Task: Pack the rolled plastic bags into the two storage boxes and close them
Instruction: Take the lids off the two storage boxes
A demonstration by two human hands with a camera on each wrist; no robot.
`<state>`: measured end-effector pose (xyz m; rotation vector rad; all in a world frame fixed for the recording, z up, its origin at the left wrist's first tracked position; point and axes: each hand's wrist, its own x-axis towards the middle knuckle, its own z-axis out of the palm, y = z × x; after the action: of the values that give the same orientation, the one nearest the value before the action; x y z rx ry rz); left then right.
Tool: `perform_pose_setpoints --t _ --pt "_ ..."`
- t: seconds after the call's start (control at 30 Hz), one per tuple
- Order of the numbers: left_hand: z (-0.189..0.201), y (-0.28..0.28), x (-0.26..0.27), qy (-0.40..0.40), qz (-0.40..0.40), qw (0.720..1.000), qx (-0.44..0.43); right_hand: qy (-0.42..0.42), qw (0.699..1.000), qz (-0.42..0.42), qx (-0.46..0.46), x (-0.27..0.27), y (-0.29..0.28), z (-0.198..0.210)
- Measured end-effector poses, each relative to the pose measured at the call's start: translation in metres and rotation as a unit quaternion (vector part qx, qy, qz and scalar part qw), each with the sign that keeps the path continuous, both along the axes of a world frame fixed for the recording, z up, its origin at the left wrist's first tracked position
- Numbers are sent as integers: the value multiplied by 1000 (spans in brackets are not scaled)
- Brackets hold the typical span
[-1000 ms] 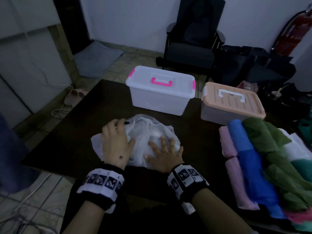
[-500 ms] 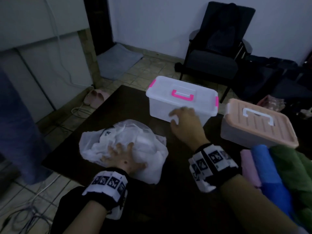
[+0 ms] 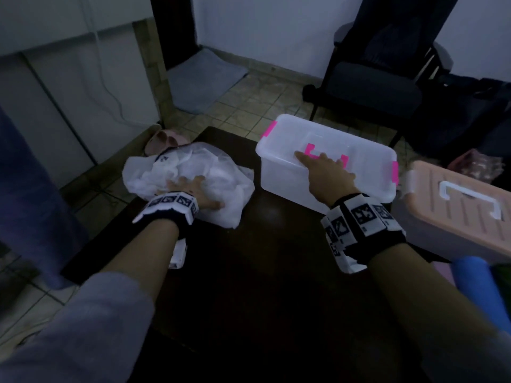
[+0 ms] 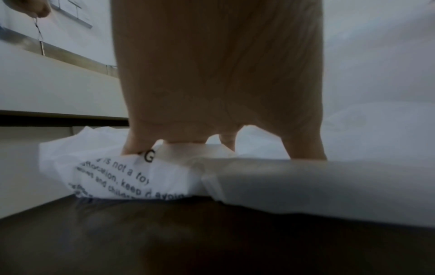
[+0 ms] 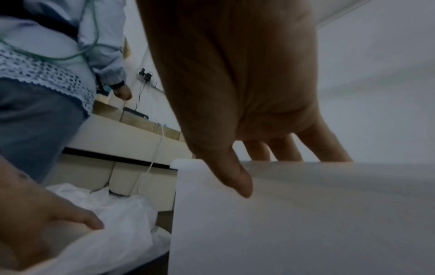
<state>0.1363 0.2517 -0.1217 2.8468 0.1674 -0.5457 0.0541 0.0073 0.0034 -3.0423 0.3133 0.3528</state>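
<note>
Right hand [image 3: 326, 172] atop lidded clear box [image 3: 279, 178], contents unclear.

Under the left hand's grip [image 4: 219, 89], the crumpled white plastic bag [image 4: 113, 173] carried black print, partly legible: "is not a toy", "keep", "and child". The rest was unreadable.

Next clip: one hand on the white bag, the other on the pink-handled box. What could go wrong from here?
The white bag lies at the table's far left corner under only a flat left hand; it may slip off. The right hand rests on the clear box's lid near its front edge, so pressing down could tip it.
</note>
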Motion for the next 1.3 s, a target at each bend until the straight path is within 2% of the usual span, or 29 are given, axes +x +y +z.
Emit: perform_pose_setpoints --t 0.23,0.3,0.43,0.5,0.63,0.7,0.77,0.87,0.93,0.97,1.0,1.07,1.1,1.2,1.3 --pt "1 -28 24 -48 -14 999 12 -34 999 -19 -14 -43 4 -7" --pt "3 -40 24 -70 -15 997 28 -29 999 -27 -17 -57 7 -6" --pt "3 -64 28 -54 -15 998 34 -10 999 -30 -10 -84 20 -2" --pt "5 -70 24 -96 2 995 27 -5 1000 -26 -14 -96 24 -1" --pt "18 -65 17 -98 -36 995 11 5 1000 0 -19 -114 26 2" --pt "22 -68 13 -104 -30 994 10 3 1000 17 -7 -120 22 5" --pt "30 -73 6 -135 -14 991 -19 -20 998 26 50 -123 12 8" --pt "58 -75 -2 -154 0 987 -33 -165 967 -41 189 -124 -15 16" --pt "82 -76 -4 -152 -10 983 -104 -269 938 -137 172 -124 -39 17" --pt "95 -80 -9 -135 -24 980 -144 -281 929 -187 151 -124 -51 16" --pt "105 -87 -16 -97 -32 977 -189 -264 924 -236 146 -124 -63 14" --pt "127 -98 -38 -7 10 946 -324 -205 906 -308 207 -126 -80 9" --pt "133 -103 -45 20 31 931 -362 -181 898 -318 242 -127 -85 7" --pt "137 -106 -53 42 11 942 -333 -174 885 -324 285 -129 -94 1" --pt "135 -103 -60 29 24 941 -335 -186 878 -338 284 -134 -100 -5"
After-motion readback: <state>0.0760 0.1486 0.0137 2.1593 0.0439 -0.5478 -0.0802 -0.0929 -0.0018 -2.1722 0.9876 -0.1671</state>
